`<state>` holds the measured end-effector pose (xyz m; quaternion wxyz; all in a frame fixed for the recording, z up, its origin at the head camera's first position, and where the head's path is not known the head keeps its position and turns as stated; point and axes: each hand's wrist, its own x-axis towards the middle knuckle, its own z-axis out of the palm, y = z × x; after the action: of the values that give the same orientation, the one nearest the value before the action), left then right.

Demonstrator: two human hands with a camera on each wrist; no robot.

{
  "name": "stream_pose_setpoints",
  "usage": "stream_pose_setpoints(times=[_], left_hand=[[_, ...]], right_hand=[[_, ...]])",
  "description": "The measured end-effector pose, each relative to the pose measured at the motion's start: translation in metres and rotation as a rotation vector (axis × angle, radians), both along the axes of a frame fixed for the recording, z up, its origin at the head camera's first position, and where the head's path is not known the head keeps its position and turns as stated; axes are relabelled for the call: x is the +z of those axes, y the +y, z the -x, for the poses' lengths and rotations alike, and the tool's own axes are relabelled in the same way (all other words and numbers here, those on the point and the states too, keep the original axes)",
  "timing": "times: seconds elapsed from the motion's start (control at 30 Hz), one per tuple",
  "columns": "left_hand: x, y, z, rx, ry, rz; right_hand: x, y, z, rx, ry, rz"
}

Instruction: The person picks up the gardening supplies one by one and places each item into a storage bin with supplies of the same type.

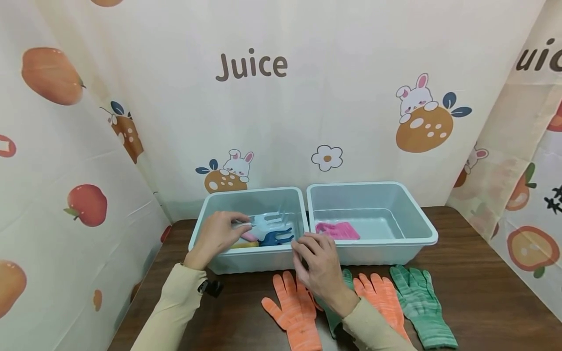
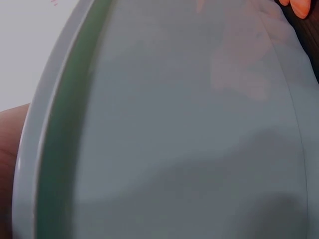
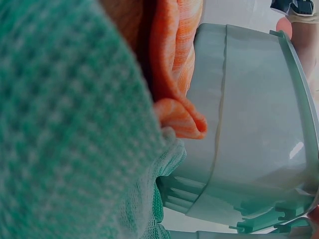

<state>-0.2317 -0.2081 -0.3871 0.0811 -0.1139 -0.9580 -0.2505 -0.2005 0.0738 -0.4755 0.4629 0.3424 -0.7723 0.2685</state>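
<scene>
Two pale teal bins stand side by side on a dark wooden table. Inside the left bin [image 1: 210, 204], my left hand [image 1: 243, 224] grips the handle of a light blue toy rake [image 1: 268, 222]. Under the rake lie a dark blue rake [image 1: 277, 237] and pink and yellow pieces. My right hand [image 1: 304, 247] hovers at the front rims where the bins meet, its fingers loosely curled and holding nothing. The right bin [image 1: 417, 219] holds a pink glove [image 1: 338, 230]. The left wrist view shows only the bin wall [image 2: 189, 139].
Several gloves lie flat in front of the bins: orange [image 1: 295, 312], green [image 1: 334, 319] partly under my right wrist, orange [image 1: 383, 300], green [image 1: 422, 302]. The right wrist view shows a green glove [image 3: 65, 124], an orange glove [image 3: 174, 74] and a bin wall [image 3: 254, 124]. Printed curtains enclose the table.
</scene>
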Motion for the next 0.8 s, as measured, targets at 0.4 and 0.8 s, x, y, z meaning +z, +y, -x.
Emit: stream_pose_setpoints(times=[0.4, 0.8], left_hand=[[-0.002, -0.001, 0.005, -0.016, -0.050, 0.042], [-0.004, 0.003, 0.016, -0.052, -0.099, 0.099]], right_hand=[[0.000, 0.000, -0.001, 0.000, 0.005, 0.001], [0.000, 0.000, -0.001, 0.003, -0.001, 0.004]])
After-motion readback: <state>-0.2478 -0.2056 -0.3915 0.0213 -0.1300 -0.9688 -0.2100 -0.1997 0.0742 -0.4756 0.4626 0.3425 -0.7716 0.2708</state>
